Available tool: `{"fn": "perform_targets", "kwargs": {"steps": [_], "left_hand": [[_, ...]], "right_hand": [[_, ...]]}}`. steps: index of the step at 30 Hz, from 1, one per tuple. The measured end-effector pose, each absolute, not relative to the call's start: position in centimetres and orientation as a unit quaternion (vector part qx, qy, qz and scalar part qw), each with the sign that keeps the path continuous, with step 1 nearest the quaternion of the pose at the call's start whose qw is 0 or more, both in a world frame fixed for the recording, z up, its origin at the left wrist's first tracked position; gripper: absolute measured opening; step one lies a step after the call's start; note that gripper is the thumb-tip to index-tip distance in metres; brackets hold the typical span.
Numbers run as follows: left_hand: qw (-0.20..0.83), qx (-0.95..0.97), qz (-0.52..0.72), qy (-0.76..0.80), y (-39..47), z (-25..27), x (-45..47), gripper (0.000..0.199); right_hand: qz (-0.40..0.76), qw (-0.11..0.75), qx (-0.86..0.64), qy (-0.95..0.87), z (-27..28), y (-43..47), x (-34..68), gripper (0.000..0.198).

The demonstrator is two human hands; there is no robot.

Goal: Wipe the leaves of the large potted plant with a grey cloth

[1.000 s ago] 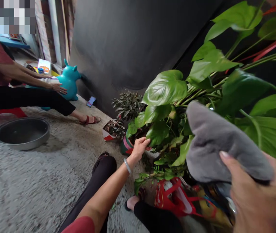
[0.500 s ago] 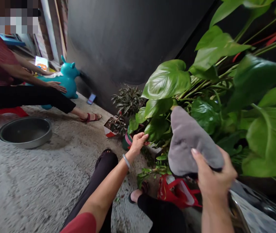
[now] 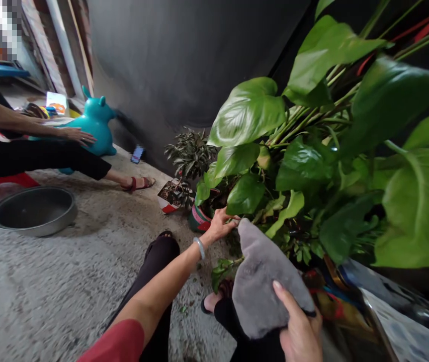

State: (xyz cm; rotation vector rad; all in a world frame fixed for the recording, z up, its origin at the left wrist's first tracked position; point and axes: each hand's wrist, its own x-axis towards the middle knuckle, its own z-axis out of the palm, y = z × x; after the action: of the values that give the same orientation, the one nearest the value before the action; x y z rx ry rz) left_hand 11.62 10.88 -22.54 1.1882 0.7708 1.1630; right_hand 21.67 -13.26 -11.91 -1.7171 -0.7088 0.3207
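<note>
My left hand [image 3: 221, 224], with a pale bangle on its wrist, reaches to the lower edge of a green leaf [image 3: 246, 193]. Its fingertips are pinched together at the leaf's tip; the exact contact is partly hidden. In my right hand [image 3: 300, 322] is a thick grey plush cloth [image 3: 265, 276] with a dark edge, pressed under the thumb. The cloth's narrow upper end lies right beside my left fingertips, below the leaf. Other big heart-shaped leaves [image 3: 250, 111] of the same plant spread above and to the right.
A small potted shrub [image 3: 189, 153] and a green-and-pink pot [image 3: 198, 219] stand by the dark wall [image 3: 191, 55]. On the concrete floor [image 3: 63, 281] sits a grey basin [image 3: 35, 213]. Another person's hand [image 3: 76, 134] rests on a turquoise toy animal [image 3: 99, 123]. Papers [image 3: 403, 322] lie at lower right.
My right hand has brought the cloth down and left, away from the upper leaves to beside my left fingers. My left hand has moved slightly right and down. The view has shifted a little right.
</note>
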Motion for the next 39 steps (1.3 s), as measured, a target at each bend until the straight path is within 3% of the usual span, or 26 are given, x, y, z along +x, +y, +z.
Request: {"fn": "perform_targets", "kwargs": {"steps": [4,8,14,19,21,26,28,32,35,39], "left_hand": [[0.613,0.574,0.459,0.291,10.2,-22.8,12.9,0.042],[0.712,0.47,0.465,0.236,10.6,-23.5,12.2,0.051],[0.819,0.304,0.449,0.189,11.9,-23.7,10.3,0.06],[0.826,0.283,0.455,0.174,11.8,-23.9,9.9,0.053],[0.829,0.285,0.449,0.175,11.5,-23.9,10.1,0.051],[0.832,0.266,0.457,0.17,11.6,-23.9,10.1,0.05],[0.829,0.266,0.461,0.169,11.8,-24.0,9.9,0.047],[0.838,0.277,0.439,0.168,12.0,-24.3,9.5,0.053],[0.84,0.284,0.436,0.154,12.0,-24.5,9.5,0.062],[0.834,0.282,0.454,0.14,12.2,-24.9,9.7,0.06]], "right_hand": [[0.043,0.621,-0.756,-0.204,-7.6,-11.1,22.1,0.058],[-0.092,0.597,-0.748,-0.274,-6.9,-7.1,22.3,0.064],[0.099,0.454,-0.795,-0.391,-9.6,-8.5,21.5,0.051],[-0.057,0.557,-0.766,-0.315,-6.9,-7.7,22.1,0.068],[-0.109,0.555,-0.749,-0.346,-6.7,-5.3,22.1,0.071],[0.072,0.436,-0.772,-0.457,-10.9,-4.7,20.9,0.057],[0.114,0.44,-0.783,-0.424,-11.8,-6.6,20.8,0.055],[-0.012,0.535,-0.79,-0.3,-9.9,-7.2,21.9,0.069],[-0.106,0.553,-0.772,-0.296,-8.9,-4.3,22.5,0.076],[0.068,0.463,-0.794,-0.387,-11.3,-4.1,21.2,0.067]]}}
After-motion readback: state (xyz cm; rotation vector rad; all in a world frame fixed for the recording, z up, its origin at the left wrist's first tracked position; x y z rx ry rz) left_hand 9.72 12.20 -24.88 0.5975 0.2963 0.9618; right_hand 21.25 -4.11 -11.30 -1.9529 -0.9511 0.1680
